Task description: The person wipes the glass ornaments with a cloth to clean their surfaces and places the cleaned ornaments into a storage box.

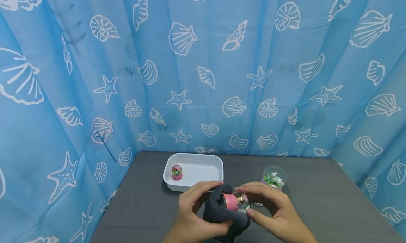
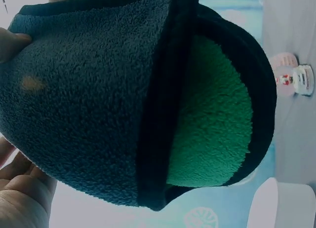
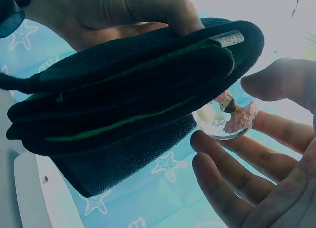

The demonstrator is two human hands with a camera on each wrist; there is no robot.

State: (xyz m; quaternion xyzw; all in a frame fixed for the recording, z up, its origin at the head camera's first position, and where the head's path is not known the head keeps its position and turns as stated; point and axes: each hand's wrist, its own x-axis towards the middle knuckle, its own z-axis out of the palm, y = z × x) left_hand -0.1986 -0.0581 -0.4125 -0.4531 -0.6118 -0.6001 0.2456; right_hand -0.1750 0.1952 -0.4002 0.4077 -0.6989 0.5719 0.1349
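A small snow globe with a pink base [image 1: 231,201] and clear dome [image 3: 210,117] lies tilted sideways between my two hands. Folded around its base is a dark grey fleecy cloth [image 1: 213,210], whose green side [image 2: 212,119] shows in the left wrist view. My left hand [image 1: 194,215] grips the cloth from the left, thumb below and fingers above. At the dome, my right hand [image 1: 276,212] pinches the globe between bent fingers and thumb. A white label [image 3: 229,39] sits at the cloth's edge.
A white tub [image 1: 207,169] stands at the back left, with a small pink-based snow globe [image 1: 177,173] inside. Behind my right hand is a larger snow globe [image 1: 273,176]. The left wrist view shows another with a white base [image 2: 303,80]. A blue shell-print curtain [image 1: 203,77] borders the grey table [image 1: 139,207].
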